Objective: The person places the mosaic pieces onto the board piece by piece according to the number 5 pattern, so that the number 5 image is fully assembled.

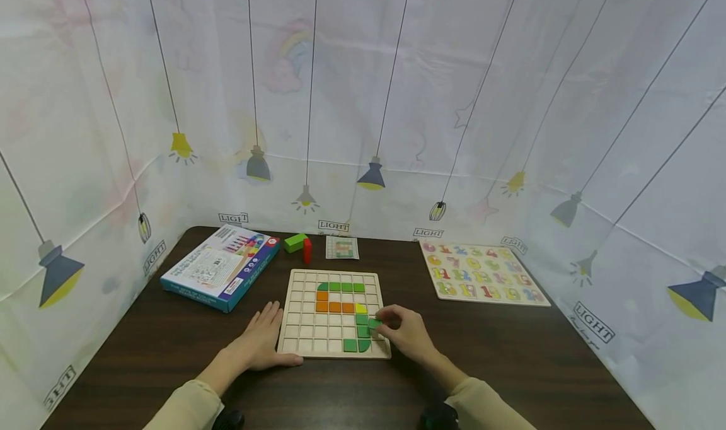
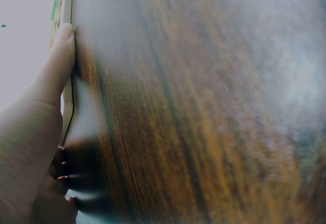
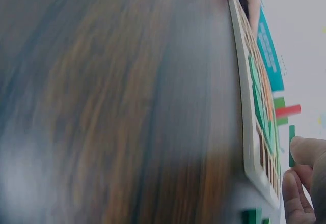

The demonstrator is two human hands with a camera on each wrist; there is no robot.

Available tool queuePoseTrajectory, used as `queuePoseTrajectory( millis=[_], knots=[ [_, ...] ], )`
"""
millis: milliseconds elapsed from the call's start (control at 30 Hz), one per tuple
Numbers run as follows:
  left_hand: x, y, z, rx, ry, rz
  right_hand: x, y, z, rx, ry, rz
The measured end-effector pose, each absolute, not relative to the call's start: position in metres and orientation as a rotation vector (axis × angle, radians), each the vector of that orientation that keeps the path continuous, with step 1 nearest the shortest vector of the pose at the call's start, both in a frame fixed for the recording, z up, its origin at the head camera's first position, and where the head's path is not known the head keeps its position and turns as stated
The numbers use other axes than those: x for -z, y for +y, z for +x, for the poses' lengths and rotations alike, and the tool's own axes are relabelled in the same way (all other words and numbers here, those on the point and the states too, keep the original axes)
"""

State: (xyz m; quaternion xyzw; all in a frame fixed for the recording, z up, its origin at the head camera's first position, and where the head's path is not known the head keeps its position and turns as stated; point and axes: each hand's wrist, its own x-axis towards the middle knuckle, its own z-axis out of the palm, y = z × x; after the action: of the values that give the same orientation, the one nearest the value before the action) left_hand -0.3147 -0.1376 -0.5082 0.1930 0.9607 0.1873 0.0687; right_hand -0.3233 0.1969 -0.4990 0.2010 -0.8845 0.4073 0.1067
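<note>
A wooden grid board (image 1: 299, 331) lies flat on the dark table, with green tiles (image 1: 347, 287), orange tiles (image 1: 335, 307) and a yellow tile (image 1: 360, 308) in some of its squares. My right hand (image 1: 409, 335) pinches a green tile (image 1: 374, 323) between thumb and fingertips over the board's right side; the right wrist view shows that green tile (image 3: 292, 146) on edge, held above the board (image 3: 246, 117). At the board's left side rests my left hand (image 1: 261, 340), fingers extended. Its thumb (image 2: 63, 48) touches the front edge.
Behind the board are a green block (image 1: 295, 243), a red block (image 1: 307, 251) and a small pattern card (image 1: 342, 248). A box (image 1: 224, 265) lies at the back left, a number puzzle board (image 1: 482, 273) at the right. Green pieces (image 3: 251, 216) sit beside the grid board.
</note>
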Motion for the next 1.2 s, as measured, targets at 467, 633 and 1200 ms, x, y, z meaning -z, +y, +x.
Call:
queuePoseTrajectory(
  millis=[467, 633, 1200],
  knots=[
    [0.505, -0.139, -0.312, -0.559, 2.890, 0.563, 0.501, 0.155, -0.315, -1.245, -2.548, 0.821],
    [0.505, -0.139, -0.313, -0.542, 2.890, 0.564, 0.502, 0.144, -0.311, -1.239, -2.542, 0.859],
    [0.505, -0.138, -0.314, -0.531, 2.894, 0.580, 0.505, 0.130, -0.307, -1.189, -2.568, 0.937]
  ],
)
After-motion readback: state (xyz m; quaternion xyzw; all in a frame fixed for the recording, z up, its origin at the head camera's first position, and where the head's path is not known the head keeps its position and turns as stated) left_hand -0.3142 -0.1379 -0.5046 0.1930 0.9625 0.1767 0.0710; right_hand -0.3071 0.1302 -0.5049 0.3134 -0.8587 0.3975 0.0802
